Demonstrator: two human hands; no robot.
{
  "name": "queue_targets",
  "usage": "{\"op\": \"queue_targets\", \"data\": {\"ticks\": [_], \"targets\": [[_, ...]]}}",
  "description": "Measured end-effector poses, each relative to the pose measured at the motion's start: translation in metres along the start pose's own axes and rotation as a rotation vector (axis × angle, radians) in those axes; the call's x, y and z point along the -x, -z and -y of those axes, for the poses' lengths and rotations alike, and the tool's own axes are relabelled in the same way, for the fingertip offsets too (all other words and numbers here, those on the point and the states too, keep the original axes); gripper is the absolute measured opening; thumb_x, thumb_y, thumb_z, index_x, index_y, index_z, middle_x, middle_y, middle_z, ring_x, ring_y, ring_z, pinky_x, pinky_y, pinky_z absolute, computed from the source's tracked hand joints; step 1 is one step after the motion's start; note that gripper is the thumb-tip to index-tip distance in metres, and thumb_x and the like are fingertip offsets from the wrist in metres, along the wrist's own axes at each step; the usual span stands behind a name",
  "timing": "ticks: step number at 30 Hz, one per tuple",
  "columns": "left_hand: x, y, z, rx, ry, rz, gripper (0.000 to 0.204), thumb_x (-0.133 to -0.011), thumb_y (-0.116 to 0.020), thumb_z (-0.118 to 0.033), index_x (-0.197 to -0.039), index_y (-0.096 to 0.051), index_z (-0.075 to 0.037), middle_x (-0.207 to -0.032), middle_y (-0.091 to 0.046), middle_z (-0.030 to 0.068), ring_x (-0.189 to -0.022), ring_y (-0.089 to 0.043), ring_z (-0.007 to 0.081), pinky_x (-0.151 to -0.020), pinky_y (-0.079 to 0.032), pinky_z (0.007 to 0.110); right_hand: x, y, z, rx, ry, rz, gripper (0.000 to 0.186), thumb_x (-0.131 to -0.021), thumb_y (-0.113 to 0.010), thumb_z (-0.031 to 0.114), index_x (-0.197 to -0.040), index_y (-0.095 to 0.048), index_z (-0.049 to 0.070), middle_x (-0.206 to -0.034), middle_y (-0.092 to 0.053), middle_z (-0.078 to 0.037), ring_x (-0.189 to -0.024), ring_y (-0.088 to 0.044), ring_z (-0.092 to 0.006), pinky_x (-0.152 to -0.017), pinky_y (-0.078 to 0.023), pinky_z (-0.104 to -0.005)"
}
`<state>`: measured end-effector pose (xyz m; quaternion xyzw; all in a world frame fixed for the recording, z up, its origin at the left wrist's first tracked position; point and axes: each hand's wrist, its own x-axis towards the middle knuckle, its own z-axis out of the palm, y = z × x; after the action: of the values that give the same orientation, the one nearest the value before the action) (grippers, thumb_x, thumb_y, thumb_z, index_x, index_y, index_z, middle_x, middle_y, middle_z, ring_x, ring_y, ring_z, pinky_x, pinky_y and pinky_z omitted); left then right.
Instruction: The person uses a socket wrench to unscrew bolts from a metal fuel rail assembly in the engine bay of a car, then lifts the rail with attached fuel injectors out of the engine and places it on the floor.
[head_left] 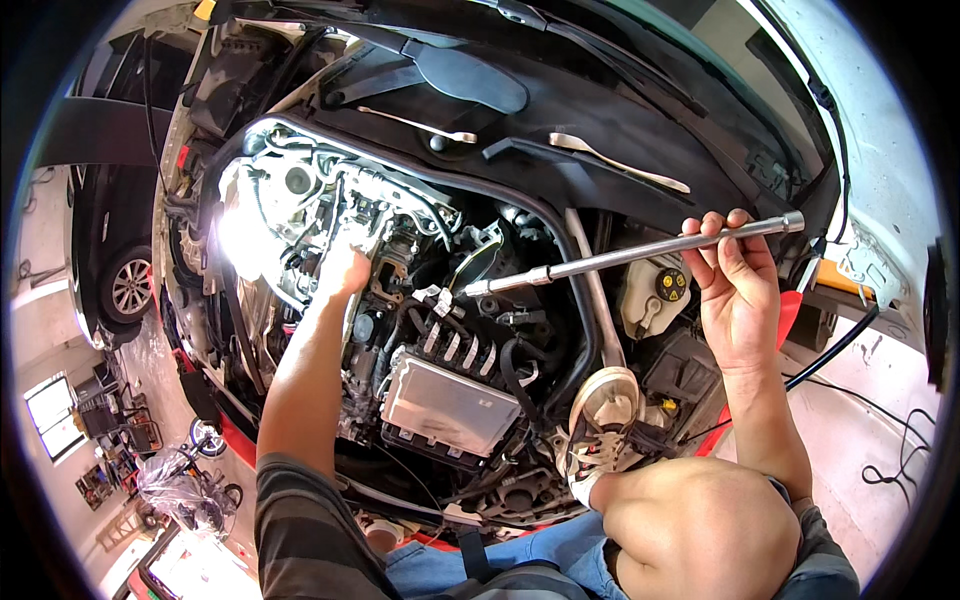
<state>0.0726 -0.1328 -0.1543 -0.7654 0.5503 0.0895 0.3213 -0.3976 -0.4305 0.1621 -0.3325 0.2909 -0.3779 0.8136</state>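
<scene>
A long chrome socket extension bar (640, 255) slants across the right half of the engine bay. My right hand (735, 270) holds it near its upper end, fingertips and thumb closed round the shaft. The bar's lower end is over the middle of the engine, close to a pale connector; I cannot tell if they touch. My left hand (345, 265) reaches down among the hoses and metal parts at the engine's upper left. Strong glare washes out its fingers, so what they touch is hidden. Below lies a silver-topped control unit (450, 405) with a black frame.
Two wrenches, one slim (420, 124) and one larger (620, 165), lie on the black cowl. My shoe (603, 420) rests at the bay's right side, near a reservoir with a black cap (670, 285). A bright light (245, 235) glares at left. A dark car (110, 250) stands beyond.
</scene>
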Motion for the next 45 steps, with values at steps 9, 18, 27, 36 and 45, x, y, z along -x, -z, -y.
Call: {"op": "queue_targets", "data": {"ticks": [9,18,27,36,45], "targets": [[0.011,0.099,-0.066,0.766,0.35,-0.201,0.035,-0.091,-0.044,-0.027,-0.108,-0.054,0.002,-0.101,-0.062,0.0261,-0.094,-0.06,0.0429,-0.082,-0.049,0.046,0.003,0.018,0.008,0.086,0.003,-0.047,0.015,-0.093,-0.052,0.003,-0.108,-0.053,0.002,-0.105,-0.061,-0.013,-0.109,-0.059,-0.0291,-0.094,-0.053,-0.0364],[0.032,0.134,-0.078,0.519,0.331,-0.381,0.027,-0.09,-0.047,-0.022,-0.091,-0.06,0.002,-0.083,-0.063,0.0199,-0.075,-0.065,0.032,-0.067,-0.053,0.039,0.0,0.02,0.01,0.074,0.011,-0.059,0.015,-0.093,-0.052,0.005,-0.108,-0.054,0.002,-0.105,-0.062,-0.013,-0.109,-0.059,-0.0294,-0.094,-0.053,-0.0365],[0.03,0.102,-0.056,0.249,0.15,-0.194,0.029,-0.094,-0.042,-0.019,-0.104,-0.058,0.003,-0.087,-0.062,0.0225,-0.078,-0.063,0.0375,-0.076,-0.052,0.04,-0.007,0.026,0.007,-0.022,-0.031,-0.061,0.014,-0.094,-0.051,0.005,-0.107,-0.054,0.002,-0.105,-0.063,-0.014,-0.109,-0.06,-0.0291,-0.096,-0.052,-0.0376],[0.033,0.013,0.004,0.028,0.109,-0.432,0.031,-0.092,-0.044,-0.025,-0.092,-0.06,0.001,-0.091,-0.063,0.0237,-0.082,-0.064,0.0367,-0.069,-0.052,0.043,-0.008,0.021,-0.004,-0.137,-0.095,-0.078,0.012,-0.094,-0.048,0.004,-0.106,-0.053,0.002,-0.104,-0.063,-0.013,-0.107,-0.06,-0.0288,-0.093,-0.054,-0.0363],[0.026,0.098,-0.071,0.747,0.503,-0.261,0.036,-0.093,-0.042,-0.029,-0.105,-0.06,0.0,-0.097,-0.063,0.0257,-0.087,-0.064,0.0382,-0.078,-0.05,0.046,-0.002,0.041,0.003,-0.049,-0.073,-0.135,0.012,-0.094,-0.05,0.005,-0.105,-0.052,0.003,-0.103,-0.062,-0.012,-0.106,-0.06,-0.0275,-0.093,-0.054,-0.0356]]}}
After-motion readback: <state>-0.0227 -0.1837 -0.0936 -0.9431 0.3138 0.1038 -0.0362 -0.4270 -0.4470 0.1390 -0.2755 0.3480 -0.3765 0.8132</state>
